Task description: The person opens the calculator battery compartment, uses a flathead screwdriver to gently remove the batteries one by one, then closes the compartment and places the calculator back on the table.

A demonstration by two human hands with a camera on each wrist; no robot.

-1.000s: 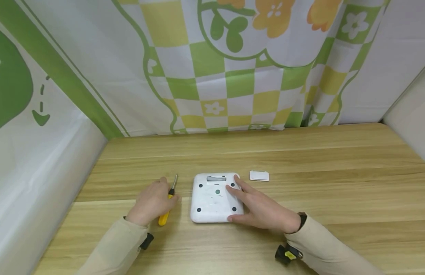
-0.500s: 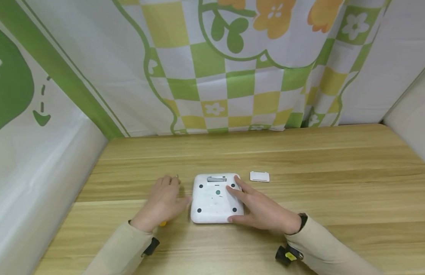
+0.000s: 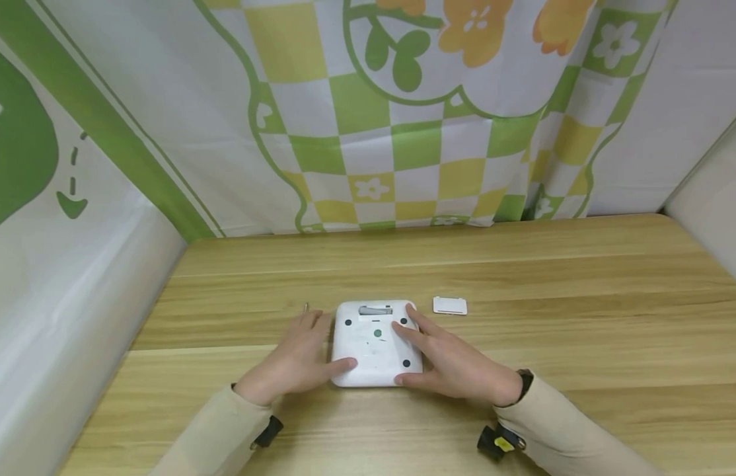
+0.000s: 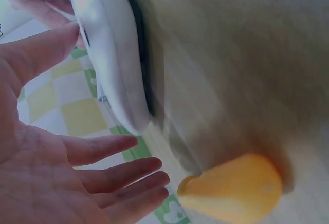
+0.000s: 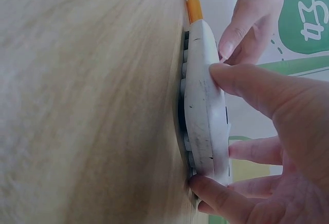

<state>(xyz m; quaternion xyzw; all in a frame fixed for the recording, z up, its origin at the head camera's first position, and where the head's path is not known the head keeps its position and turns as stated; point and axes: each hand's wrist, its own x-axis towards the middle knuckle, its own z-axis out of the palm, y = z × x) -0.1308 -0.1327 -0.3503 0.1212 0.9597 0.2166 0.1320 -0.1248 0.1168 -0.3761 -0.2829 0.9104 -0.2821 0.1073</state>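
Note:
A white calculator (image 3: 376, 347) lies face down on the wooden table, its key side visible underneath in the right wrist view. A battery (image 3: 375, 310) shows in the uncovered slot near its far edge. My right hand (image 3: 460, 365) grips the right side, thumb at the near corner and fingers over the back and far corner. At the left side, my left hand (image 3: 296, 362) has its thumb on the back and its other fingers stretched out beside the edge. Under that hand lies a screwdriver, mostly hidden in the head view; its yellow handle (image 4: 236, 188) shows in the left wrist view.
A small white battery cover (image 3: 450, 305) lies on the table (image 3: 582, 297) to the right of the calculator's far corner. Behind the table hangs a green and yellow checked curtain (image 3: 415, 145). A white sheet (image 3: 106, 317) borders the left side.
My left hand has left the screwdriver and moved right to the calculator's left side, its thumb now on the back. The right hand and the calculator have stayed in place.

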